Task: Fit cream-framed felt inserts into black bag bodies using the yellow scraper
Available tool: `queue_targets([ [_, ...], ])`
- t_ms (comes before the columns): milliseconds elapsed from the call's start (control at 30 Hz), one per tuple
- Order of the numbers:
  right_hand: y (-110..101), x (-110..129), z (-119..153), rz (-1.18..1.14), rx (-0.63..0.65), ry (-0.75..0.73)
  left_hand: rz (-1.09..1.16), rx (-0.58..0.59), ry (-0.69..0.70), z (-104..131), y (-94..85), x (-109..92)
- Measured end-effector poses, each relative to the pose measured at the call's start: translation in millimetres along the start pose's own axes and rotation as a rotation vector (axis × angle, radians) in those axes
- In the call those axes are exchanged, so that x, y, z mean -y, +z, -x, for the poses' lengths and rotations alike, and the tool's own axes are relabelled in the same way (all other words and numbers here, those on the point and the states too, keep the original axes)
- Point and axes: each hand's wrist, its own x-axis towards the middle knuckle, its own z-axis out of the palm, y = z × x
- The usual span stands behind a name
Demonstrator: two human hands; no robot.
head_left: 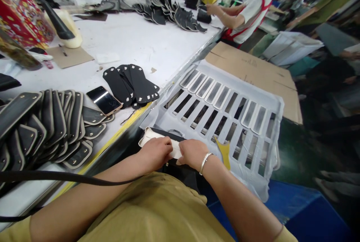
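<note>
A white, narrow piece (150, 135) lies over a dark edge close to my body. My left hand (157, 152) has its fingers curled closed on the middle of this piece. Close beside it, my right hand (192, 154) grips the piece's right end, thumb toward the left hand; a silver bangle circles that wrist. Just beyond both hands is a grey slotted tray (194, 111), with several pale-rimmed strips (206, 87) along its far rows. A yellow piece (224, 153) rests on the tray, right of my right hand.
On the white table (135, 43) are a phone (104, 100), black strips (115, 84), stacked pale-edged dark pieces (53, 118) and a glue-like bottle (71, 32). Cardboard (253, 73) lies behind the tray. A blue bin (303, 208) stands lower right. Another person (250, 17) works at the far edge.
</note>
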Motion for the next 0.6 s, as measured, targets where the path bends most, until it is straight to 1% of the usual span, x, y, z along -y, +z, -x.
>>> queue_targets([
  [100,-3.6,0.4,-8.7,0.003,0.066,-0.011,-0.023,0.002,-0.033,-4.9,-1.1,-4.9],
  [233,-6.1,2.6,-15.5,-0.015,0.166,-0.022,-0.048,0.026,-0.045,-3.6,-0.9,-9.0],
  [300,-8.6,4.7,-12.7,-0.020,0.167,-0.023,-0.062,0.019,-0.044,-1.5,0.4,-8.0],
  [333,-9.8,6.1,-9.0,-0.016,0.142,-0.018,-0.061,0.011,-0.045,-0.2,0.7,-6.7],
  [400,-10.1,9.1,2.8,0.006,0.053,0.014,-0.018,-0.004,-0.032,3.8,0.3,-2.9],
  [467,-4.2,12.2,18.3,0.025,-0.105,0.089,0.083,-0.014,0.009,10.8,-1.5,1.8],
  [500,1.9,13.6,26.2,0.022,-0.213,0.126,0.145,-0.022,0.034,15.5,-2.5,4.2],
  [533,10.2,14.9,33.4,0.004,-0.356,0.152,0.204,-0.038,0.060,20.7,-3.3,6.5],
  [567,20.4,16.1,39.4,-0.023,-0.500,0.142,0.251,-0.056,0.083,26.1,-4.0,8.6],
  [600,31.9,17.4,43.8,-0.051,-0.626,0.092,0.280,-0.075,0.099,31.3,-4.7,10.7],
])
